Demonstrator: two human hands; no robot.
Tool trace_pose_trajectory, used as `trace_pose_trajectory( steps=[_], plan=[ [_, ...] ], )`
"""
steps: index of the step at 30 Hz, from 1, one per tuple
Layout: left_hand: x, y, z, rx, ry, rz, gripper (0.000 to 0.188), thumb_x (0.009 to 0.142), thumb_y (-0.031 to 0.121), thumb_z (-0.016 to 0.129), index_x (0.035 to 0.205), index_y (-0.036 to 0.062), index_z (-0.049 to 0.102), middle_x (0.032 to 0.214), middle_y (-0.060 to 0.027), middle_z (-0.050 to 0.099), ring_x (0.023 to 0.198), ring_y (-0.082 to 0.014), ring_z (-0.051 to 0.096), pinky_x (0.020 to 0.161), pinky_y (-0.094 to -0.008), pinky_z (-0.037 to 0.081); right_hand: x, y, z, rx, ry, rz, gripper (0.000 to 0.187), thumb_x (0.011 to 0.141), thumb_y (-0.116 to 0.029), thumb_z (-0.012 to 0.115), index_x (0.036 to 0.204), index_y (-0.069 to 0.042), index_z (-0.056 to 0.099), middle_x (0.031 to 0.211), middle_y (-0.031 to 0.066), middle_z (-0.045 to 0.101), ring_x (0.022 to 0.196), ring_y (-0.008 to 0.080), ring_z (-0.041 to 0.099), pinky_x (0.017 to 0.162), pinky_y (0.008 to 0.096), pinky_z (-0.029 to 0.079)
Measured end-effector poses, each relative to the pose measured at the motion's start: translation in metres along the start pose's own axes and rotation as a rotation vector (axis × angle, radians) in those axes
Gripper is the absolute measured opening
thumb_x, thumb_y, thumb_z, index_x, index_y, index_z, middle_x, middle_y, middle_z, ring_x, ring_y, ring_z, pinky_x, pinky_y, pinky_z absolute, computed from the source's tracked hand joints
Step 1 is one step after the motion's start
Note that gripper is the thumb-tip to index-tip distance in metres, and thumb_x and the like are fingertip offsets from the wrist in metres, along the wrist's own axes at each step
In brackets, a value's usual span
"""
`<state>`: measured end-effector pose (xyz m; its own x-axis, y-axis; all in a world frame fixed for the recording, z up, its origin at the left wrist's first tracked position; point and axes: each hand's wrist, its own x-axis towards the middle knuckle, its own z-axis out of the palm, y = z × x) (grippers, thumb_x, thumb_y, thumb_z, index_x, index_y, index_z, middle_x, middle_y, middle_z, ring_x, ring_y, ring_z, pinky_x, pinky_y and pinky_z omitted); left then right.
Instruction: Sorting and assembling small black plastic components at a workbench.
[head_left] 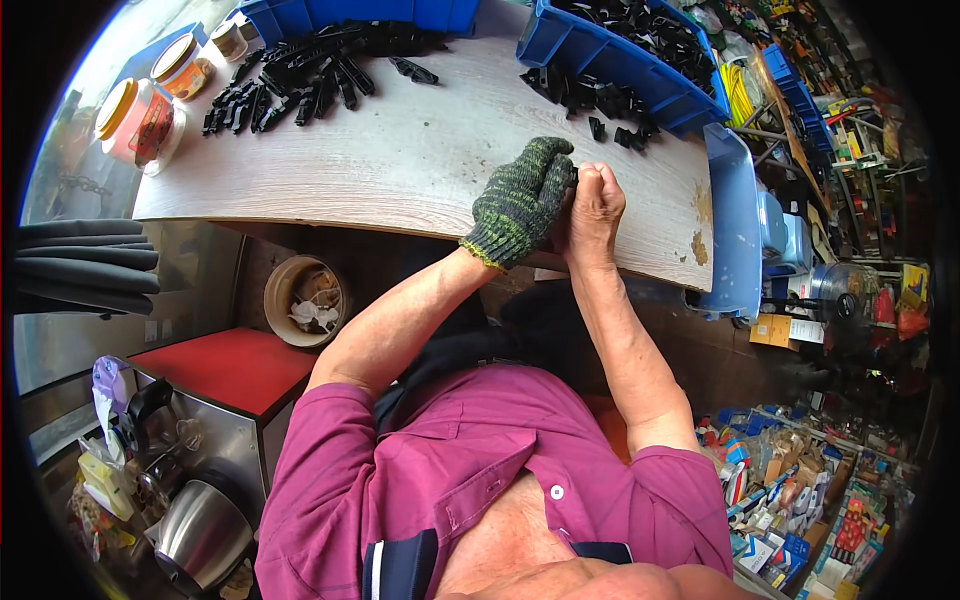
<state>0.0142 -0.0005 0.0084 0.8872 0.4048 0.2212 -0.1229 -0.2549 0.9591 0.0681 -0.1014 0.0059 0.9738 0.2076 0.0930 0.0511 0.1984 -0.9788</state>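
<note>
Over the front edge of the pale wood-grain table (400, 165), my two hands meet with fingers closed. My left hand (520, 200) wears a dark green knitted glove. My right hand (593, 215) is bare, its thumb pressed against the curled fingers. Between them shows a bit of a small black plastic piece (575, 175); the hands hide most of it. Farther off to the left lies a heap of long black plastic parts (320, 75), with a single part (413, 71) apart from it. Smaller black pieces (600, 100) are scattered to the right.
A blue bin (560, 45) full of black parts stands at the back right, another blue bin (360, 18) at the back left. Lidded jars (140, 125) line the left edge. A bucket (275, 300) sits below the table; a light blue tub (735, 220) adjoins its right end.
</note>
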Motion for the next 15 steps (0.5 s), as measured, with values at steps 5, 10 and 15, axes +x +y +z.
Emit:
trace_pose_trajectory(
  steps=[5,10,15],
  plan=[
    [0.008,-0.012,-0.029,0.188,-0.024,0.268,0.03,0.098,0.019,0.061,0.124,0.0054,0.063,0.111,-0.019,0.068,0.103,-0.0366,0.066,0.089,-0.044,0.051,0.005,-0.013,-0.008,-0.01,0.009,0.203,0.032,0.096,-0.028,0.053,0.07,-0.011,0.046,0.06,-0.0025,0.038,0.049,0.0134,0.041,0.05,0.0344,0.047],
    [0.079,-0.032,-0.116,1.025,0.324,0.592,0.038,0.079,0.008,0.059,0.116,0.0122,0.067,0.123,-0.0123,0.064,0.123,-0.0375,0.053,0.103,-0.0491,0.044,0.061,-0.044,-0.071,0.06,0.4,0.176,0.032,0.095,-0.035,0.052,0.08,-0.009,0.044,0.046,0.0027,0.029,0.045,0.0223,0.045,0.06,0.0599,0.06],
    [0.103,-0.065,-0.143,1.165,0.124,0.437,0.034,0.086,0.011,0.057,0.119,0.0142,0.066,0.124,-0.0118,0.064,0.123,-0.0389,0.054,0.102,-0.0507,0.044,0.091,-0.058,-0.119,-0.11,0.696,0.146,0.039,0.089,-0.04,0.066,0.1,-0.004,0.057,0.055,0.0071,0.039,0.058,0.0247,0.054,0.063,0.0597,0.061]
  ],
)
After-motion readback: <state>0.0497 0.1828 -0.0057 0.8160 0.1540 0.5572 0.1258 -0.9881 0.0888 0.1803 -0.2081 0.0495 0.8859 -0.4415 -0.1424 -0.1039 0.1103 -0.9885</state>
